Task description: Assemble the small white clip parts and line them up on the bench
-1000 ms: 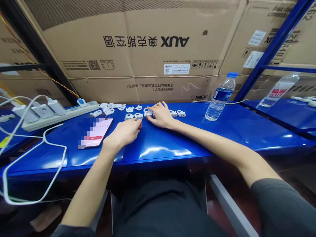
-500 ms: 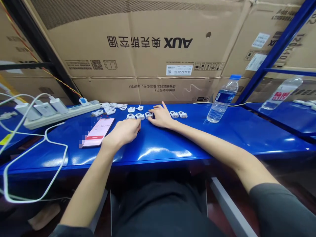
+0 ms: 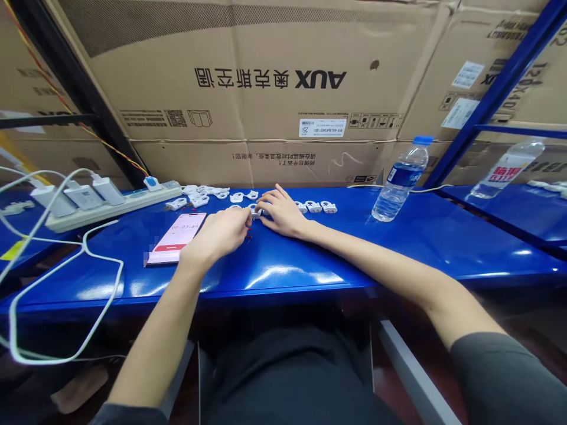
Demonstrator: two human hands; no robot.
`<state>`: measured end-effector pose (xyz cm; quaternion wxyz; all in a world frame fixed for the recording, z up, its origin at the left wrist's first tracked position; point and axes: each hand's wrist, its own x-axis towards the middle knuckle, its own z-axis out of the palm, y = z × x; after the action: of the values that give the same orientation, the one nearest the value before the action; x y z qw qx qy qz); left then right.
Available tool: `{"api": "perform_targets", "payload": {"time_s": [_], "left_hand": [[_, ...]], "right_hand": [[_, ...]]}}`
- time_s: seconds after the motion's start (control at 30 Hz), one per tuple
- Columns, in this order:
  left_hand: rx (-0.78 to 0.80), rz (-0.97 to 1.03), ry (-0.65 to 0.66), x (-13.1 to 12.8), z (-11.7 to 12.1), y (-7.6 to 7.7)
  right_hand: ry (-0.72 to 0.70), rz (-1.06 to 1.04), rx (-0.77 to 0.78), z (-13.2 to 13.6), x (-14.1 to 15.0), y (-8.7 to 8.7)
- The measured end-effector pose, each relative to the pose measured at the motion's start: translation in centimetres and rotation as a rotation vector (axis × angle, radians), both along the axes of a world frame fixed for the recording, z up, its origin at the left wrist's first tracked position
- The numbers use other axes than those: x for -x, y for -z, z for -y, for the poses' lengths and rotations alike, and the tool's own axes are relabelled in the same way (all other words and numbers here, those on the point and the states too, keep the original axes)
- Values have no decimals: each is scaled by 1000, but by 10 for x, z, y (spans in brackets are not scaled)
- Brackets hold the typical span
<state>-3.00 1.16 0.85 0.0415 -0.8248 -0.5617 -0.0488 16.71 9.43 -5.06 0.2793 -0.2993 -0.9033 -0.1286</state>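
Observation:
Small white plastic pieces with ring-shaped tops stand in a row on the blue table (image 3: pixel 283 265). At the left part of this row, my right hand (image 3: pixel 283 213) has its thumb and index finger around one white plastic piece (image 3: pixel 254 212), its other fingers spread. My left hand (image 3: pixel 220 232) is closed, its fingertips right beside that same piece; what they pinch is hidden. A tiny red bit (image 3: pixel 250 237) shows just under the left fingers. More white pieces (image 3: pixel 313 206) stand to the right of my right hand. A phone (image 3: pixel 176 237) with a running timer lies left of my left hand.
Loose white pieces (image 3: pixel 199 199) lie at the back left beside a power strip (image 3: pixel 115 208) with chargers and white cables (image 3: pixel 119 277). A water bottle (image 3: pixel 398 180) stands at the right. Cardboard boxes (image 3: pixel 274 35) wall off the back.
My right hand has shifted left along the row, onto a piece beside my left hand. The left fingertips now meet that piece, and a red bit has come into view below them.

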Motion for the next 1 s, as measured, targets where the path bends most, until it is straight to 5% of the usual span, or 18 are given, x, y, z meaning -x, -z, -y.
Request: {"api": "perform_targets", "payload": {"time_s": [0.3,0.63,1.0], "left_hand": [[-117,74,10,0,7,-6],[-84,236,199,-3,-4,3],[-75,299,278,-8,-4,-2]], "right_hand": [[-105,-157,146,36,-13,1],[-79,-212,331,72,-32,-8],[-6,-373,237,66,-30,-11]]}}
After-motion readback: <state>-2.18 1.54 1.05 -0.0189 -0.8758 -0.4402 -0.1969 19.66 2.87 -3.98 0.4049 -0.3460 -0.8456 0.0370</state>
